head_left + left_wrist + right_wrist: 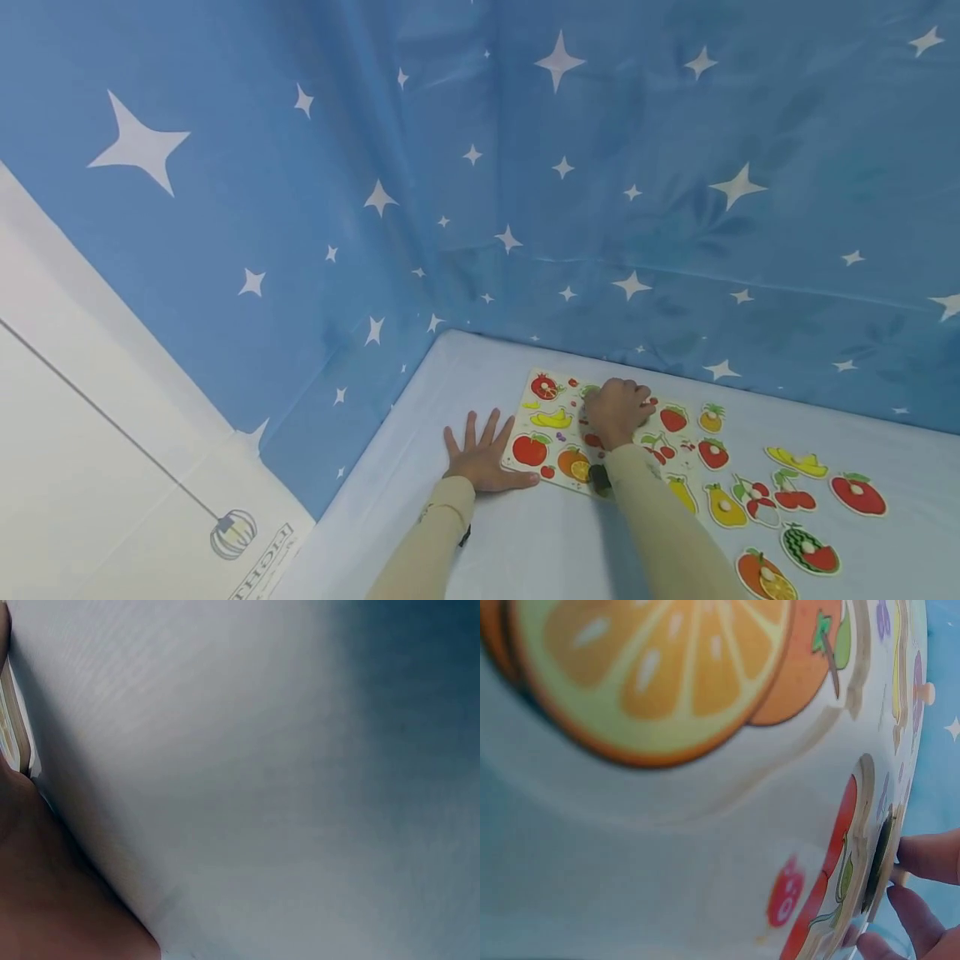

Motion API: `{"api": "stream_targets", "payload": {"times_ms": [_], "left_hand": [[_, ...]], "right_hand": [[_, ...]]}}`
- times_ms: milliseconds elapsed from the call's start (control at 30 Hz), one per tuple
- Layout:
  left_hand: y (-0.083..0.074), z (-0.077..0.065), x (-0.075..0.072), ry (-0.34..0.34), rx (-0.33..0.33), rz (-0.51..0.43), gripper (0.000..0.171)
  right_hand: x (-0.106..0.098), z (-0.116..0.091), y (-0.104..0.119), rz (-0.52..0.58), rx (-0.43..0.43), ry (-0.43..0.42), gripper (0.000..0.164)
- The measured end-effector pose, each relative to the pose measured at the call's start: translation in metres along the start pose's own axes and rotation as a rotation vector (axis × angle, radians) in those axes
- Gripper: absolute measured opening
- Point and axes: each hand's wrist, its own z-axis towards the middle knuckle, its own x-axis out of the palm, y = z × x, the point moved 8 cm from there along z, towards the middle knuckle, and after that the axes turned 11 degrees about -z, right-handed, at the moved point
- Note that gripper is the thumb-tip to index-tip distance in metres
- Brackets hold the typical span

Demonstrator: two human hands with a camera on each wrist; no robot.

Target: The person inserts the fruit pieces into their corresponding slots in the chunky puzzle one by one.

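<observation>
A fruit puzzle board [551, 454] with printed recesses lies on the white-covered table. My left hand [483, 465] rests with fingers spread on the table at the board's left edge, its thumb along the near left corner. Over the board's middle, my right hand [618, 410] is bent down. In the right wrist view its fingers [930, 859] pinch the small knob [898, 874] of a puzzle piece [880, 862] seen edge-on, dark green on its face, close over the board. I cannot tell which fruit it shows. The left wrist view has mostly blurred tablecloth and part of the left hand.
Several loose knobbed pieces lie right of the board: a pineapple [710, 418], a pear [723, 507], bananas [791, 458], an apple [858, 494], a watermelon [817, 560] and an orange [753, 571]. A blue star-patterned curtain [525, 192] rises behind the table and along its left.
</observation>
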Motion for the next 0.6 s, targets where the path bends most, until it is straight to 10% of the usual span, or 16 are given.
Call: {"api": "stream_targets", "payload": {"times_ms": [600], "left_hand": [[0.0016, 0.0020, 0.0017, -0.013, 0.003, 0.013, 0.116]], "right_hand": [[-0.0014, -0.0018, 0.0091, -0.158, 0.039, 0.045, 0.033]]}}
